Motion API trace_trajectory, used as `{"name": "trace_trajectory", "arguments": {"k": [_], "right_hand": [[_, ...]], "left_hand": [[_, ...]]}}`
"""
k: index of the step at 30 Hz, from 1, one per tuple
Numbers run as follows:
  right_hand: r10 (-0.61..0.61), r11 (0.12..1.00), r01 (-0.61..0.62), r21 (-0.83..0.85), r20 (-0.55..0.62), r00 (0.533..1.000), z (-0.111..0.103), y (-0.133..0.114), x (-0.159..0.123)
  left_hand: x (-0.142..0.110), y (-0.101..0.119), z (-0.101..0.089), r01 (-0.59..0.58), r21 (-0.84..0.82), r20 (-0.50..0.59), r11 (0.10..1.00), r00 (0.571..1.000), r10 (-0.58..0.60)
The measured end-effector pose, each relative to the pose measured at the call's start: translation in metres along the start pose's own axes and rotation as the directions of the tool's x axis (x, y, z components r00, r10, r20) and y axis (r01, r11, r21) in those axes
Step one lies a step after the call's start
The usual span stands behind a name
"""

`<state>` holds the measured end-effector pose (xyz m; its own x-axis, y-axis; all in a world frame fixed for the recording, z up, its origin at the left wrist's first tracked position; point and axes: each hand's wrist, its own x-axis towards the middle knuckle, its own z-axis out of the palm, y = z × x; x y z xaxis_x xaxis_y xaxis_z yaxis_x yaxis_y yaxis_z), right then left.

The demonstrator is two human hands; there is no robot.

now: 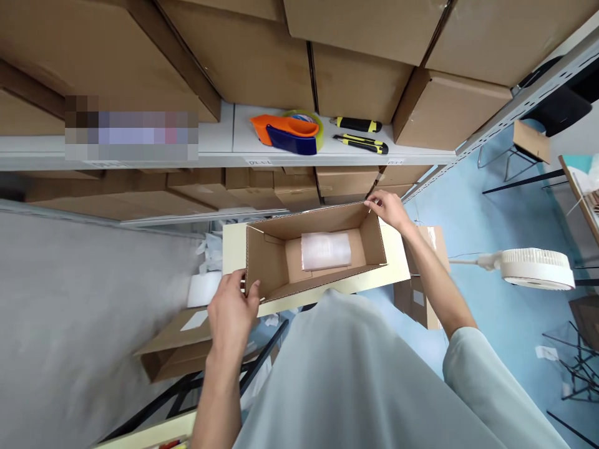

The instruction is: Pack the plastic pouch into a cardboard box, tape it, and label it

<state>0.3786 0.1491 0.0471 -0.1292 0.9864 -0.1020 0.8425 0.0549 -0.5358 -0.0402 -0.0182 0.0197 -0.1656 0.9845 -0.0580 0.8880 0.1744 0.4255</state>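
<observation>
I hold an open cardboard box [276, 262] in front of my body, its flaps spread outward. My left hand [233, 310] grips the box's left end, thumb hooked over the rim. My right hand [389, 209] pinches the far right corner of the rim. Inside, on the bottom, lies a white plastic-wrapped packet [326, 250].
A white shelf [219, 146] ahead carries an orange and blue tape dispenser [287, 132] and two yellow-black utility knives [360, 134], with stacked cartons above and below. Another carton [175, 346] sits lower left. A white fan [533, 268] stands on the blue floor at right.
</observation>
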Motion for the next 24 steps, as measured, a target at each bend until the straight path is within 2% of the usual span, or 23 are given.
{"name": "trace_trajectory", "arguments": {"k": [4, 6, 8, 10, 12, 15, 18, 21, 24], "right_hand": [[0.023, 0.999, -0.022, 0.026, -0.063, 0.998, 0.007, -0.001, -0.001], [0.05, 0.988, -0.044, 0.15, -0.039, 0.998, 0.015, 0.002, -0.005], [0.082, 0.931, -0.099, 0.352, 0.064, 0.995, 0.025, 0.008, -0.01], [0.062, 0.84, -0.151, 0.521, 0.184, 0.981, 0.034, 0.015, -0.017], [0.015, 0.786, -0.165, 0.595, 0.248, 0.969, 0.04, 0.022, -0.022], [0.001, 0.752, -0.188, 0.632, 0.284, 0.959, 0.042, 0.026, -0.028], [0.022, 0.709, -0.232, 0.666, 0.308, 0.951, 0.039, 0.025, -0.031], [0.038, 0.718, -0.25, 0.65, 0.322, 0.946, 0.039, 0.02, -0.031], [0.088, 0.754, -0.287, 0.59, 0.342, 0.935, 0.041, 0.016, -0.029]], "left_hand": [[0.002, 0.013, -0.004, -0.008, 0.041, 0.044, 0.999, 0.999, 0.006], [0.001, 0.021, -0.003, -0.021, -0.017, 0.126, 1.0, 0.992, 0.023], [-0.001, 0.028, 0.0, -0.047, -0.133, 0.235, 0.99, 0.969, 0.077], [-0.004, 0.031, 0.003, -0.062, -0.222, 0.339, 0.973, 0.931, 0.136], [-0.005, 0.028, 0.007, -0.052, -0.232, 0.441, 0.971, 0.884, 0.153], [0.002, 0.02, 0.012, -0.018, -0.187, 0.581, 0.982, 0.804, 0.125], [0.02, 0.015, 0.017, 0.006, -0.205, 0.653, 0.979, 0.745, 0.132], [0.038, 0.018, 0.019, 0.041, -0.207, 0.673, 0.978, 0.731, 0.112], [0.049, 0.022, 0.02, 0.072, -0.161, 0.642, 0.984, 0.765, 0.048]]}}
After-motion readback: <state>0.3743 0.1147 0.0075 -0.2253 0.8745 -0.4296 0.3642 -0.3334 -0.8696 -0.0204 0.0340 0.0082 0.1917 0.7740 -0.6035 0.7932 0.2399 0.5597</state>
